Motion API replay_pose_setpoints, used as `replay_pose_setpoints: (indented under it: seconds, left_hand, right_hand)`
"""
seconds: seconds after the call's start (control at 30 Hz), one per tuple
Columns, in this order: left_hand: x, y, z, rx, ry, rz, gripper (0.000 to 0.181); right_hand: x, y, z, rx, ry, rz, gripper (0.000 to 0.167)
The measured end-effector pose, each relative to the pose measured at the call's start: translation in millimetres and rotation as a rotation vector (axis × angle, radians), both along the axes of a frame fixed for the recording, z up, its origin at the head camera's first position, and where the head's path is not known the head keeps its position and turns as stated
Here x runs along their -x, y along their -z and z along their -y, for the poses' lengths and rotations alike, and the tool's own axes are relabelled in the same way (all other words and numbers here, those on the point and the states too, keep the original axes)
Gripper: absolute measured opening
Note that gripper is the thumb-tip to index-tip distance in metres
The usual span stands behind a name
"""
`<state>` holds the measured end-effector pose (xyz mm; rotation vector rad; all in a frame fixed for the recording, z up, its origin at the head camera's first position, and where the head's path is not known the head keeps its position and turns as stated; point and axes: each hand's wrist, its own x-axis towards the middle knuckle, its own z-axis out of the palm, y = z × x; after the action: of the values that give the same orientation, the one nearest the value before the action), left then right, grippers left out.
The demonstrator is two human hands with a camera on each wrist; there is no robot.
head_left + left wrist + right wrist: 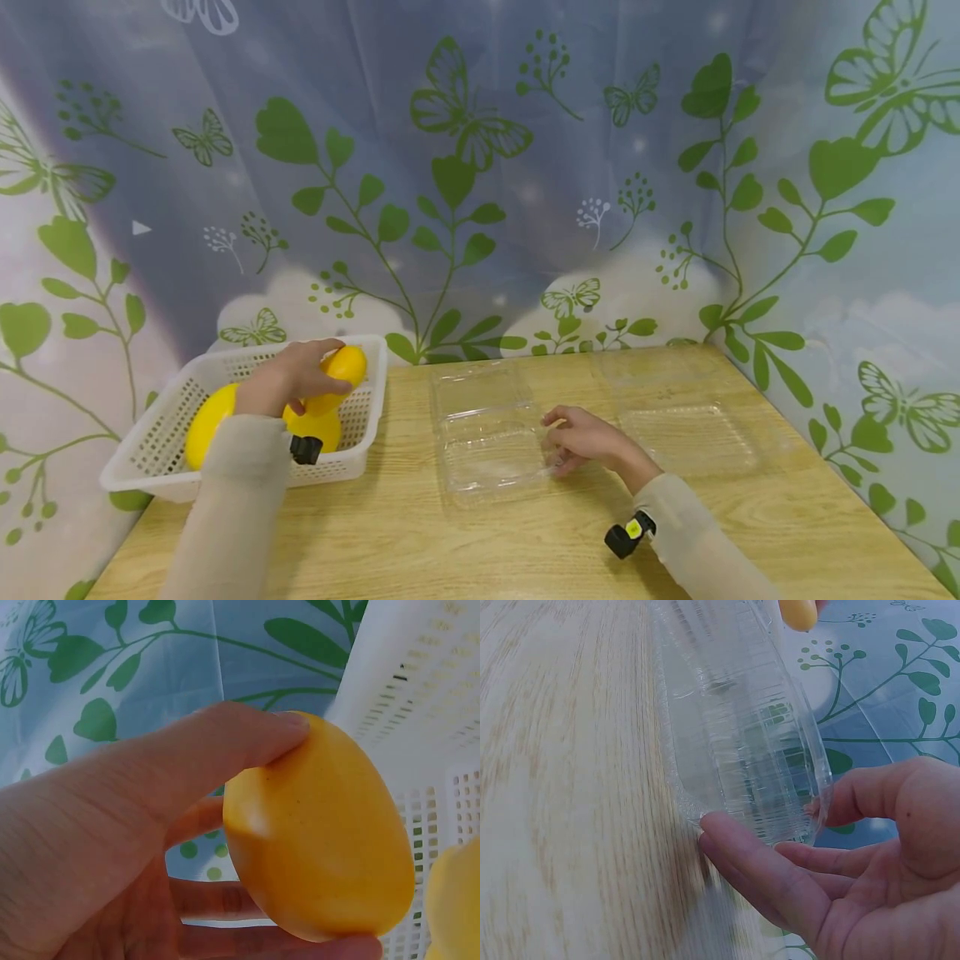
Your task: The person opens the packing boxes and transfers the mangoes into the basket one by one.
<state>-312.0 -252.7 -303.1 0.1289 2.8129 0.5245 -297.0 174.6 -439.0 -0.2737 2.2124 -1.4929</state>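
Observation:
My left hand (288,379) holds a yellow mango (347,365) over the right part of a white perforated basket (379,375). In the left wrist view the thumb lies across the top of the smooth mango (322,832), with fingers beneath it. Inside the basket are a large yellow fruit (206,425) and another yellow fruit (318,430), both partly hidden by the hand and sleeve. My right hand (588,437) grips the right side of a clear plastic clamshell box (487,454) standing open on the table. Thumb and fingers straddle the end of the box (735,720) in the right wrist view.
A second clear plastic box (690,433) lies open on the wooden table (420,542), right of my right hand. Behind the table hangs a curtain (480,208) printed with leaves and butterflies. The basket stands at the table's left edge.

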Motion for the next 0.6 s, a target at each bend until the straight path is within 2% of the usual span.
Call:
replay_pose_setpoints:
  seconds: [0.6]
  left_hand:
    - [10.2, 1.4, 4.2, 0.027, -0.052, 0.065, 0.089]
  right_hand:
    - [-0.3, -0.7, 0.4, 0.008, 0.003, 0.003, 0.052]
